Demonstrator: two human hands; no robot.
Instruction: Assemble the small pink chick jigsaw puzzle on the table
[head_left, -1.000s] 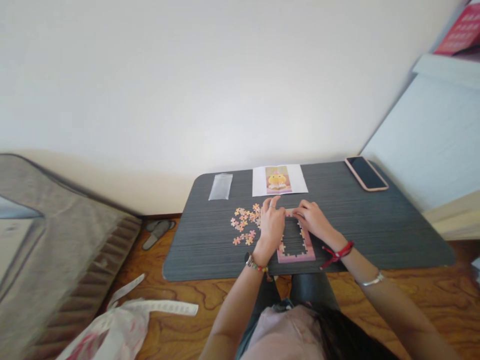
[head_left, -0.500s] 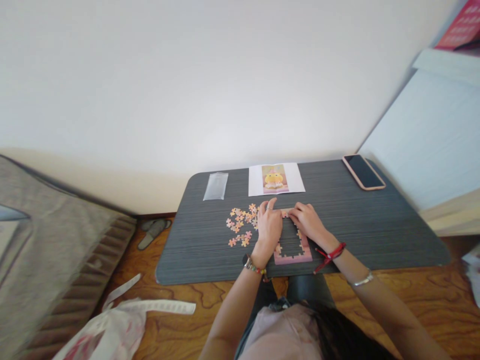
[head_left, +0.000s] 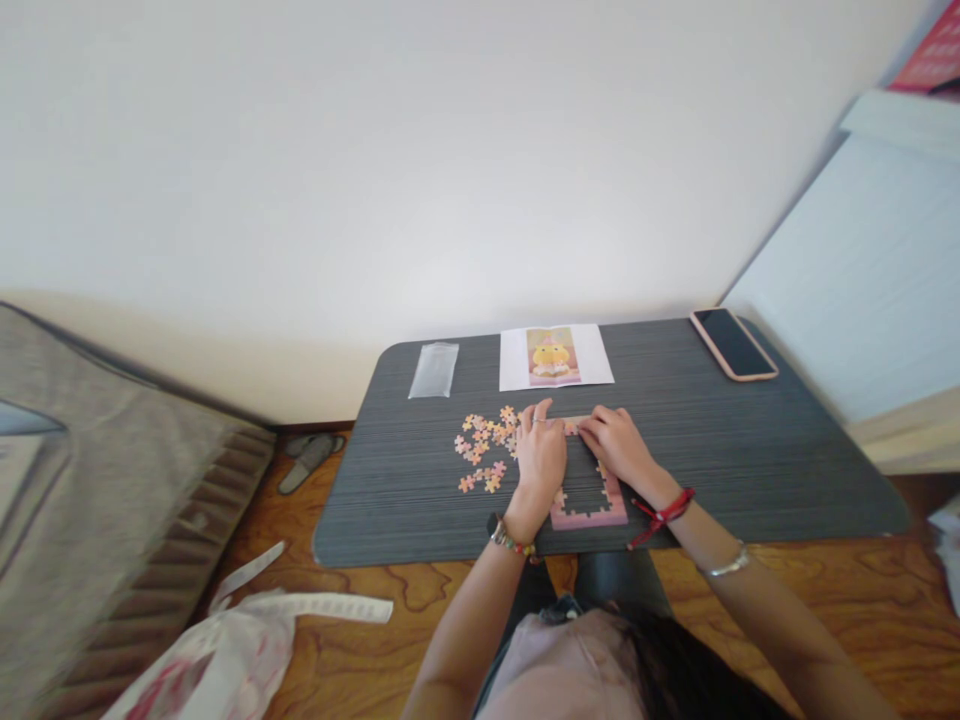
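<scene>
- The puzzle frame (head_left: pixel 589 505), a pink border with an unfilled middle, lies flat on the near edge of the dark table (head_left: pixel 750 470), right in front of the person, so both hands reach it without stretching.
- The left hand (head_left: pixel 541 455) rests palm down over the frame's left side, fingers together and pointing at its far edge; it seems to steady the border (what the fingertips touch is too small to make out).
- The right hand (head_left: pixel 621 445) lies over the frame's right side, fingers curled toward the same far edge, where a small piece (head_left: pixel 573 427) shows between the two hands. Whether it is pinched or only pressed, I cannot tell.
- Left of the frame, just beside the left hand, the loose pieces (head_left: pixel 484 450) are scattered in a thin layer, probably spread so each can be seen and picked.
- Beyond the frame, at the table's far edge, lies a reference sheet (head_left: pixel 556 357) showing a yellow figure, turned toward the person for comparing.
- Left of that sheet sits a clear plastic bag (head_left: pixel 433 370), flat.
- Well to the right of the frame, at the far corner, a phone (head_left: pixel 733 343) lies screen up, out of the way of the hands.
</scene>
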